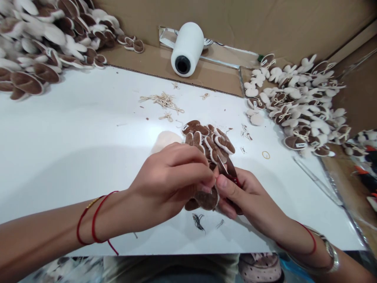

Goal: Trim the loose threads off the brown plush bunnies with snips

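Observation:
Over the middle of the white table, my left hand (173, 181) is closed, its fingertips pinched against a small brown plush piece (207, 198) with a pale edge. What exactly lies between those fingertips is hidden. My right hand (250, 192) is wrapped round small scissors (225, 167) with a red part near the pivot, blades pointing up and left. Its thumb meets the left fingertips at the plush piece. Just beyond the hands lies a cluster of brown plush pieces (216, 147) with white edges, one bearing a small white label.
Plush piles stand at the back left (38, 39) and right (303, 102), the right ones with cord bows. A white thread cone (188, 47) lies on cardboard at the back. Loose cream bows (163, 100), labels (246, 131), a rubber band (266, 155) and dark threads (198, 222) are scattered about.

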A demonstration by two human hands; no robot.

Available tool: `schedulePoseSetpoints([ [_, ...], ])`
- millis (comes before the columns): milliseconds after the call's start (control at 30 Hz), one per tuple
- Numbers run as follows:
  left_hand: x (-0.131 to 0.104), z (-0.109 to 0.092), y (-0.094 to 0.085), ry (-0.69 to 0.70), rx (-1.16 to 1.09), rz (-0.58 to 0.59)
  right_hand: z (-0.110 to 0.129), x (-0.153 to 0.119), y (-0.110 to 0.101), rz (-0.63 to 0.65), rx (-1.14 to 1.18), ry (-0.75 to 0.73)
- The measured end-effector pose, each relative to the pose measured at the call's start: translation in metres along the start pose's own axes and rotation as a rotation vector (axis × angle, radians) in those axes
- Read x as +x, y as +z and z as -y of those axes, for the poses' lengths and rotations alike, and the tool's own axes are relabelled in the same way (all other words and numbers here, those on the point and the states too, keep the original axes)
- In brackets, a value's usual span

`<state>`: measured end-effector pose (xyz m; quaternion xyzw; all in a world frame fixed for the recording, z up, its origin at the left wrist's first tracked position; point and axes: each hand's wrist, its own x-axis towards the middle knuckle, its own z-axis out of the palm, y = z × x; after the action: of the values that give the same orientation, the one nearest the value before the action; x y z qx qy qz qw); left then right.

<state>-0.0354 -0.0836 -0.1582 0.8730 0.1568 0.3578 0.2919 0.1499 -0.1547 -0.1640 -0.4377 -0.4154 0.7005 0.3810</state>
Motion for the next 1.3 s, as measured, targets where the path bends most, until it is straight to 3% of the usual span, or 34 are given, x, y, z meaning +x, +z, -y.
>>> schedulePoseSetpoints([
  [167,-0.003,-0.005,-0.003,0.097,0.045,0.024,0.0,0.001,-0.002,0.089,0.065,0.094],
  [500,-0.006,0.002,0.005,0.267,0.181,-0.003,0.004,-0.003,0.001,0.037,-0.255,0.036],
  [800,-0.02,-0.015,0.013,0.058,0.198,-0.035,-0.004,-0.008,0.007,-0.06,-0.116,0.011],
  [967,-0.017,-0.004,0.011,0.388,0.271,-0.076,-0.006,-0.009,0.009,-0.053,0.045,0.023],
  [1133,-0.012,-0.009,0.006,0.233,0.357,-0.046,-0.003,-0.006,0.009,-0.117,-0.013,-0.06],
  [1300,-0.004,-0.011,0.001,-0.026,0.11,-0.027,-0.003,-0.007,0.006,-0.259,-0.251,-0.173],
])
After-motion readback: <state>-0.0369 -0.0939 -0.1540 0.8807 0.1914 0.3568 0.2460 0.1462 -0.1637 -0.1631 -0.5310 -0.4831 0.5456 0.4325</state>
